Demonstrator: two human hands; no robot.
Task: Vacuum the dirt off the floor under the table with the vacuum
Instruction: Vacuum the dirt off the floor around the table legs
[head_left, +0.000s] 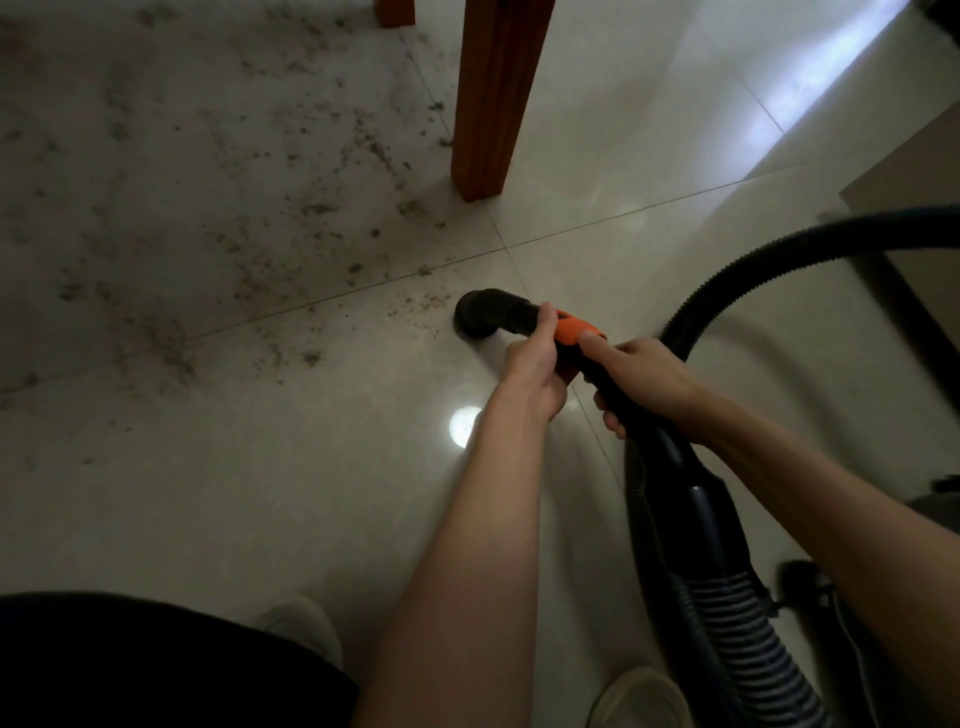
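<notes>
Both hands wrapped round the black plastic vacuum wand (613, 384), one ahead of the other. Left hand (537, 364) forward, fingers curled over the tube at the bright orange collar (574, 331). Right hand (647, 382) just behind, gripping the thicker black handle section, thumb laid along the top towards the orange part. Bare forearms reaching in from the lower edge.

At the front, a round black nozzle (475, 314) bent downward, mouth at the pale glossy tiled floor (260, 493), just short of the nearest crumbs. Behind the hands, a black ribbed hose (737, 280) arcing up to the right and out of view, with a grey-banded stretch (727, 608) running down past the right forearm.

Grey-brown dirt (218, 171) scattered thickly across the tiles to the upper left, thinning near the nozzle. Reddish-brown wooden counter leg (493, 98) standing beyond the nozzle, at the right edge of the dirt; a second leg (395, 11) at the top. Light shoes (306, 629) and dark clothing (130, 670) at the bottom.
</notes>
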